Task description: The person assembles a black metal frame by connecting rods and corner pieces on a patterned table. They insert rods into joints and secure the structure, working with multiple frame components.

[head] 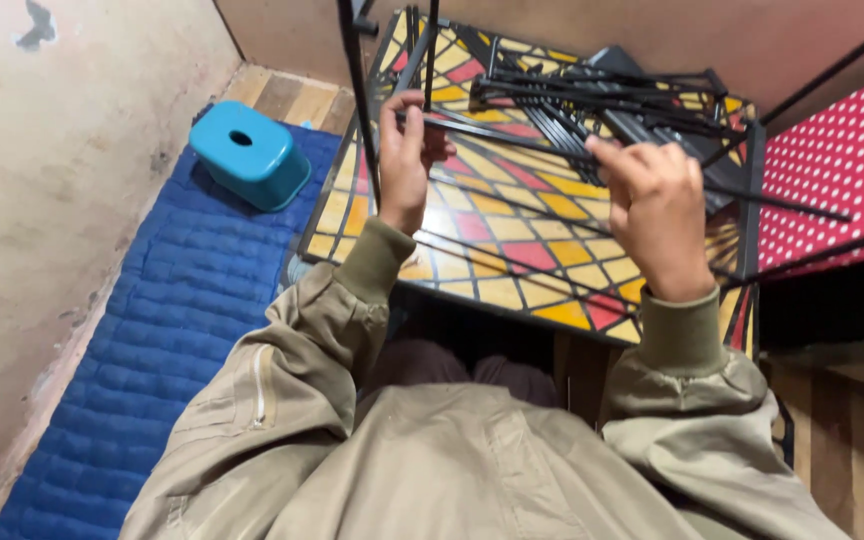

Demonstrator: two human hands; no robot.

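Yellow, red and black tiles pattern the tabletop (492,250), with a heap of black metal rods (602,95) toward its twelve o'clock edge; a blue quilted mat (162,330) and a teal stool (250,153) lie at nine o'clock beside a plaster wall (52,200). Left hand (407,160) is closed around a thin black rod (512,135), apparently pinching it; right hand (657,215), at three o'clock, curls its fingers over the same rod.

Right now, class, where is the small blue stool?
In the head view the blue stool sits at upper left on the blue quilted mat, between the plaster wall and the patterned table, left of the left hand.
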